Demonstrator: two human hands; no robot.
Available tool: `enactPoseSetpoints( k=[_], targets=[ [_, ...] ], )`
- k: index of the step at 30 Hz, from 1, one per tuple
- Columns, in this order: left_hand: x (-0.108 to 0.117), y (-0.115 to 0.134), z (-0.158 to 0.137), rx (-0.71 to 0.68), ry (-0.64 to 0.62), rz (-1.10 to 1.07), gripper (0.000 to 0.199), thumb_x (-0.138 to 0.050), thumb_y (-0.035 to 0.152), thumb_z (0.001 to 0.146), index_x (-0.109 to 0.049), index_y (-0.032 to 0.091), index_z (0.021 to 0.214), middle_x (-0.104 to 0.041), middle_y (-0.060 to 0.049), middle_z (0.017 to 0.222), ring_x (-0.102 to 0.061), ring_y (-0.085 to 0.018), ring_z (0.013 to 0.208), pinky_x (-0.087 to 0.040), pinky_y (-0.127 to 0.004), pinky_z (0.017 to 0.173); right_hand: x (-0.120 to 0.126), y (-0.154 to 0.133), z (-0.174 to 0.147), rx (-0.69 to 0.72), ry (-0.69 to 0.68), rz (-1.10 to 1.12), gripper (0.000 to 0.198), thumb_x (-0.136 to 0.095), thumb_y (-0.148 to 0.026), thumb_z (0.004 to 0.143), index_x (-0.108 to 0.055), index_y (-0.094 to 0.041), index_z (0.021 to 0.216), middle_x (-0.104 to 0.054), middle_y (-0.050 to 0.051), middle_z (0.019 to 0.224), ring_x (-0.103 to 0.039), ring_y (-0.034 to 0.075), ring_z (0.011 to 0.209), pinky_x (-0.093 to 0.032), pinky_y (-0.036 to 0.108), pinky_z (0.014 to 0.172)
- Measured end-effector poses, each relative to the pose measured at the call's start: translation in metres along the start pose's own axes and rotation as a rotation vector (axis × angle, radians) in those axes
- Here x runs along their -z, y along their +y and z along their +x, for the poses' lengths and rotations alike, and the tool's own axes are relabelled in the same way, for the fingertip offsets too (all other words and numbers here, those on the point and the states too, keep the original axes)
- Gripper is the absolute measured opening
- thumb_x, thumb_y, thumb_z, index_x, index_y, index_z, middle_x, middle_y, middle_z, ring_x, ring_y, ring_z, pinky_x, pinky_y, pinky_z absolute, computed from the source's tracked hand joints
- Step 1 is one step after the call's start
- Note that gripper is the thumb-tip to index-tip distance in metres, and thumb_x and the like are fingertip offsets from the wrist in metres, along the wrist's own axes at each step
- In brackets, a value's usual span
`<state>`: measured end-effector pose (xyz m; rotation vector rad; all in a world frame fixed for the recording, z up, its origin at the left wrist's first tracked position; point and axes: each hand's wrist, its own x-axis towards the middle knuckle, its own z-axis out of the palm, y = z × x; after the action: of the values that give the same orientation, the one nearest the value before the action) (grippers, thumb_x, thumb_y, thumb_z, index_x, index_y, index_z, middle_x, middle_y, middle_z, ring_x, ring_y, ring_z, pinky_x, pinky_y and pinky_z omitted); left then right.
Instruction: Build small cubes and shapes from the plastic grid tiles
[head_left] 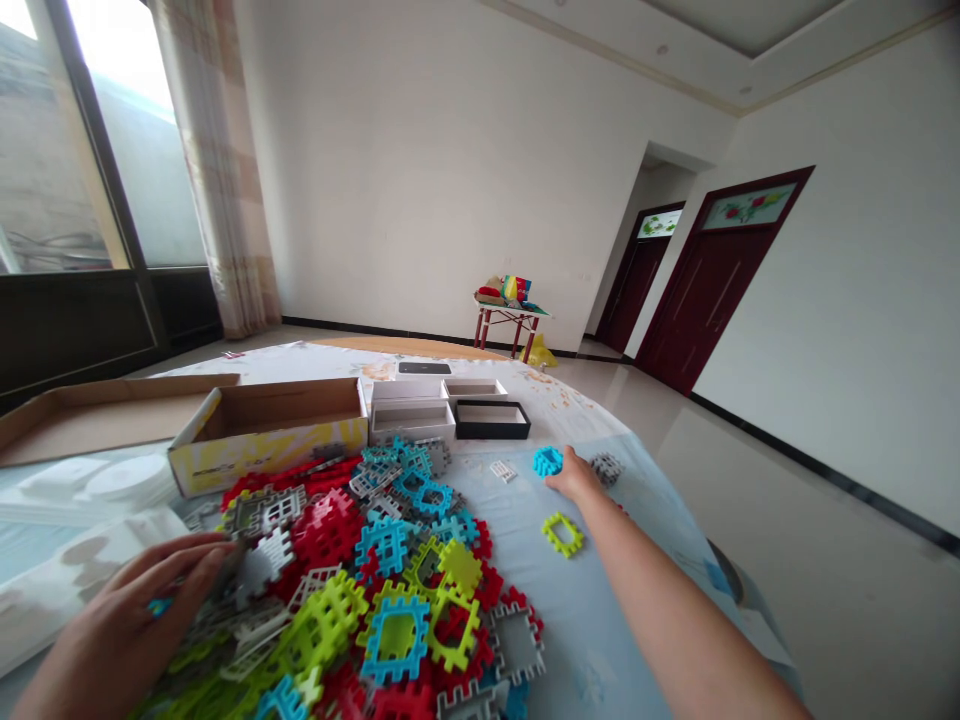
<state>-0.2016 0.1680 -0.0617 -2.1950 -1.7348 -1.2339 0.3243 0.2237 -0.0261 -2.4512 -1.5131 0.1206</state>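
Right hand (576, 476): arm extended across the table (592, 640); fingers closed on a blue round toothed plastic tile (547, 461) lying beside a grey toothed tile (606, 467). Left hand (124, 625): fingers spread flat, gripping nothing, resting on the pile of interlocking red, green, blue and grey plastic tiles (375, 590). A yellow-green square frame tile (563, 534) lies apart.

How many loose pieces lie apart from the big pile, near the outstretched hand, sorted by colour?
Blue piece: 1, touched by the right hand
Green piece: 1
Grey piece: 1
White piece: 1
Total: 4
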Motion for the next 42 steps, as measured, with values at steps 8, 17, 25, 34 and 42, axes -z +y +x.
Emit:
enactPoseSetpoints(
  k=[8, 17, 25, 34, 42],
  targets=[
    [0.0, 0.0, -0.003, 0.069, -0.065, -0.069, 0.029, -0.042, 0.051, 0.079, -0.06, 0.032, 0.094, -0.059, 0.0, 0.107, -0.057, -0.021, 0.097, -0.045, -0.035, 0.087, -0.009, -0.019, 0.017, 0.005, 0.031, 0.033, 0.063, -0.064, -0.031, 0.065, -0.041, -0.011, 0.121, -0.063, 0.017, 0.102, -0.059, 0.028, 0.1, -0.045, 0.032, 0.075],
    [0.011, 0.022, 0.003, 0.044, -0.042, -0.107, 0.038, -0.044, 0.056, 0.076, -0.064, 0.026, 0.089, -0.062, -0.004, 0.099, -0.058, -0.021, 0.091, -0.043, -0.034, 0.088, 0.01, -0.022, -0.022, 0.147, 0.182, 0.205, 0.072, -0.06, -0.041, 0.07, -0.034, -0.012, 0.13, -0.051, 0.017, 0.121, -0.056, 0.024, 0.104, -0.044, 0.032, 0.084],
    [0.015, 0.038, 0.007, 0.097, -0.048, -0.098, 0.047, -0.041, 0.061, 0.074, -0.066, 0.023, 0.087, -0.063, -0.005, 0.097, -0.059, -0.02, 0.089, -0.049, -0.028, 0.073, 0.015, -0.071, -0.141, 0.63, -0.164, 0.589, 0.044, -0.062, -0.044, 0.071, -0.06, -0.019, 0.108, -0.063, 0.006, 0.099, -0.059, 0.016, 0.079, -0.047, 0.029, 0.074],
    [0.013, 0.027, 0.006, 0.07, -0.049, -0.086, 0.043, -0.042, 0.057, 0.075, -0.066, 0.023, 0.087, -0.064, -0.005, 0.097, -0.059, -0.022, 0.091, -0.048, -0.031, 0.077, 0.015, -0.074, -0.171, 0.659, -0.241, 0.532, 0.058, -0.07, -0.044, 0.063, -0.058, -0.022, 0.114, -0.06, 0.007, 0.108, -0.055, 0.023, 0.101, -0.043, 0.034, 0.088],
    [-0.002, 0.002, 0.003, 0.048, -0.05, -0.045, 0.034, -0.044, 0.051, 0.077, -0.063, 0.027, 0.092, -0.062, -0.002, 0.103, -0.059, -0.02, 0.093, -0.05, -0.029, 0.079, 0.018, -0.016, -0.143, 0.433, 0.116, 0.391, 0.053, -0.062, -0.037, 0.072, -0.051, -0.018, 0.12, -0.057, 0.011, 0.114, -0.05, 0.024, 0.11, -0.038, 0.037, 0.096]
  ],
)
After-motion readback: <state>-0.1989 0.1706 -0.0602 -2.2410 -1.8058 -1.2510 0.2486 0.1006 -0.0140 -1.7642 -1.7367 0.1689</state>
